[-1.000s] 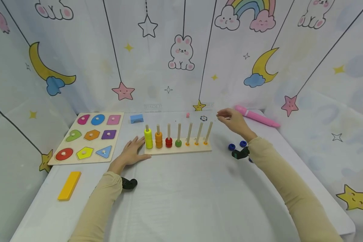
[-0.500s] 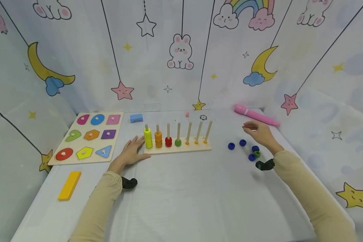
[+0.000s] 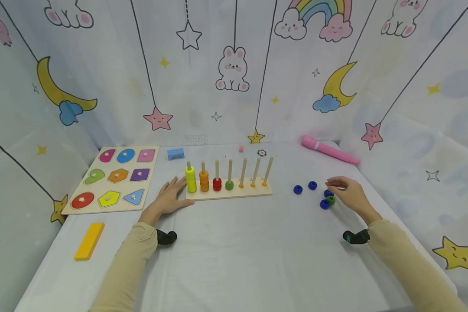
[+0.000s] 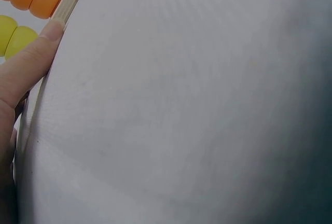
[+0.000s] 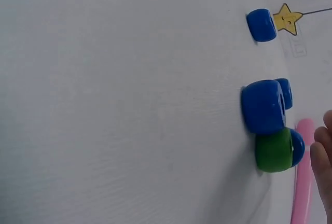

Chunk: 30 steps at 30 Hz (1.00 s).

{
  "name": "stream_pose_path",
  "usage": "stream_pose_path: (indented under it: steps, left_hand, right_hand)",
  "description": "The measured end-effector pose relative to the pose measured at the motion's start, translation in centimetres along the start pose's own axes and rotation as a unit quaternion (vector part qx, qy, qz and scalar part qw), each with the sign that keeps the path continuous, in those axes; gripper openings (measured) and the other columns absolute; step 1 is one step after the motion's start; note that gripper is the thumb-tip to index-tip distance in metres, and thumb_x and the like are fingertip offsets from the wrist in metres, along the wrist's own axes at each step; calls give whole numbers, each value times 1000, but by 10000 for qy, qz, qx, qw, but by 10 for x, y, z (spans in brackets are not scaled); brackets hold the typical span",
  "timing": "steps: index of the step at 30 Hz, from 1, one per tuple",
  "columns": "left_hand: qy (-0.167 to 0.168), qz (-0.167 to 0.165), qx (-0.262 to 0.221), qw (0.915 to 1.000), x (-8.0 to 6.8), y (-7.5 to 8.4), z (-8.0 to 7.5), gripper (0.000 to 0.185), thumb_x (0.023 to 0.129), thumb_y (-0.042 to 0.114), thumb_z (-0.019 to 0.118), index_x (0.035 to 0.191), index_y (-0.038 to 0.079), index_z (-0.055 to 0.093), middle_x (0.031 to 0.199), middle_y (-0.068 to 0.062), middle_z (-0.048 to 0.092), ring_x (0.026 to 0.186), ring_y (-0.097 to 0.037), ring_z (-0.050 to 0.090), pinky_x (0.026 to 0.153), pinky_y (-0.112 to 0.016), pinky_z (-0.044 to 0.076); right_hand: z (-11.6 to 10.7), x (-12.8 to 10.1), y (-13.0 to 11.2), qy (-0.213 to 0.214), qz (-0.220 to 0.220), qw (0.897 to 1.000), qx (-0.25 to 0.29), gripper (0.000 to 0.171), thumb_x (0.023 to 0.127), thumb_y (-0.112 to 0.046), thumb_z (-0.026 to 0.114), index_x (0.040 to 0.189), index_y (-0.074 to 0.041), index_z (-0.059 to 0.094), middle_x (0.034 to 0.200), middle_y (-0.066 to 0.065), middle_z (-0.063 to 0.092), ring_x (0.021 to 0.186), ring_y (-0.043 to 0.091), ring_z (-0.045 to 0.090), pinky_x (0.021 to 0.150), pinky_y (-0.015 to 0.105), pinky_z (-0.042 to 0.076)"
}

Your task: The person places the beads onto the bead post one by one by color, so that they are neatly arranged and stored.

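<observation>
A wooden peg board stands mid-table with yellow, orange, red and green beads on its left pegs. The three right pegs carry no beads. My left hand lies flat on the table against the board's left end; in the left wrist view a finger touches the board's edge. My right hand hovers with loosely curled fingers beside a green bead and loose blue beads, holding nothing.
Two more blue beads lie left of the right hand. A pink pen is at the back right. A shape puzzle board, a yellow block and a blue block sit on the left. Curtain walls enclose the table.
My right hand has come away from the board's right pegs, moving right and toward me, down to the loose beads. The left hand has stayed put.
</observation>
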<state>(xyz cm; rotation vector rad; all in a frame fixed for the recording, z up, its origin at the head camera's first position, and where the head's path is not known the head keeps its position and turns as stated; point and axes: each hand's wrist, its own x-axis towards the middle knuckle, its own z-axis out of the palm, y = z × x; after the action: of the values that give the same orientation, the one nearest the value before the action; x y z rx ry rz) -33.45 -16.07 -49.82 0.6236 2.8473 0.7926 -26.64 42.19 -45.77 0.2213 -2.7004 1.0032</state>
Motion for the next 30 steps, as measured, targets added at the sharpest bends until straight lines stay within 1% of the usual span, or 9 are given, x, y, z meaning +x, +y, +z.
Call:
stream_pose_path:
  steps: [4, 6, 10, 13, 16, 19, 21, 25, 30]
  left_hand:
    - [-24, -10, 1, 10000, 0, 0, 1, 88, 83, 49, 67, 148, 4, 27, 154, -16, 20, 142, -38, 5, 113, -53, -2]
    - [-29, -31, -4, 10000, -1, 0, 0, 88, 83, 49, 67, 148, 5, 27, 154, -15, 20, 142, -37, 5, 114, -53, -2]
    - [-28, -47, 18, 10000, -1, 1, -1, 88, 83, 48, 67, 148, 5, 27, 155, -14, 20, 142, -37, 4, 114, -52, -2]
    - [-31, -30, 29, 10000, -1, 1, -1, 88, 83, 48, 67, 148, 5, 27, 155, -14, 20, 142, -37, 4, 114, -52, -2]
    - [-25, -19, 12, 10000, 0, 1, -1, 89, 83, 48, 67, 149, 5, 27, 155, -15, 20, 142, -37, 4, 114, -53, -2]
    - [-19, -29, 14, 10000, 1, 0, -1, 88, 83, 48, 67, 149, 6, 26, 155, -14, 20, 142, -36, 3, 114, -52, -3]
    - [-22, -52, 21, 10000, 2, -1, 0, 88, 83, 49, 67, 149, 7, 26, 155, -13, 20, 142, -35, 3, 114, -52, -3]
    - [-27, -52, 20, 10000, 2, 0, 0, 88, 83, 49, 67, 149, 7, 27, 155, -13, 20, 142, -36, 3, 114, -53, -3]
    - [-34, -62, 26, 10000, 2, 0, 0, 88, 83, 49, 67, 149, 7, 26, 155, -13, 20, 142, -36, 3, 114, -52, -3]
  right_hand:
    - [3, -12, 8, 296, -13, 9995, 65, 29, 92, -16, 62, 114, 3, 61, 103, 17, 67, 89, -7, 57, 77, 4, 45]
    - [3, -17, 11, 336, 23, 9994, -21, 29, 92, -18, 62, 113, 2, 61, 102, 17, 67, 89, -9, 54, 77, 3, 43]
    - [3, -23, 13, 90, 110, 9996, -230, 27, 93, -22, 61, 112, -2, 62, 105, 14, 67, 89, -9, 52, 75, 5, 43]
    - [3, -25, 15, -206, 146, 9994, -248, 27, 94, -23, 60, 113, -4, 62, 108, 14, 66, 92, -3, 54, 75, 7, 44]
    - [3, -26, 19, -489, 171, 9985, -188, 29, 93, -21, 62, 116, -4, 61, 111, 14, 64, 97, 10, 58, 78, 8, 45]
    - [5, -27, 22, -633, 164, 9978, -116, 30, 92, -17, 63, 117, -1, 60, 112, 16, 63, 100, 21, 59, 81, 8, 46]
    - [6, -28, 22, -642, 137, 9978, -99, 31, 90, -15, 65, 116, 1, 60, 112, 18, 63, 99, 25, 60, 80, 10, 47]
    - [8, -29, 21, -545, 70, 9984, -142, 30, 88, -12, 67, 114, 2, 61, 110, 18, 63, 97, 27, 60, 79, 10, 48]
    - [11, -29, 21, -403, 23, 9990, -195, 28, 89, -13, 67, 112, 2, 62, 108, 19, 64, 97, 31, 61, 77, 8, 48]
